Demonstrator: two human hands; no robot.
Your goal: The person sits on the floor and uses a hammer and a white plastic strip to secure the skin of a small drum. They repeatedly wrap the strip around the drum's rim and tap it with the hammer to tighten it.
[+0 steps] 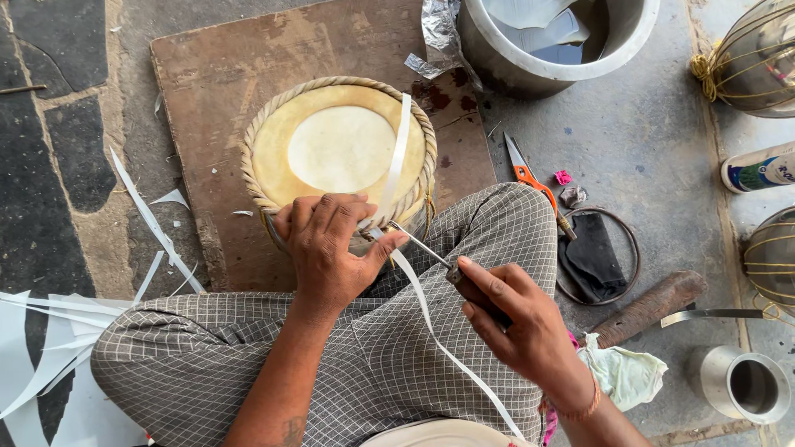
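The right hand [517,319], nearest the camera and just right of the drum [339,153], is gripping a thin metal tool [422,247], fingers wrapped tight around its dark handle. The left hand [327,244] is resting on the drum's near rim, fingers pressed together, thumb pinching a white strip [431,319] against the tool tip. The strip is running up across the drumhead. The drum is sitting on a wooden board [215,74]. Beyond the drum, a bucket [555,41] is standing.

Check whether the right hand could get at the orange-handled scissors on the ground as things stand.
Probably yes, but not straight away: the right hand grips a thin metal tool. The scissors lie uncovered beside the knee on that side, with nothing between them.
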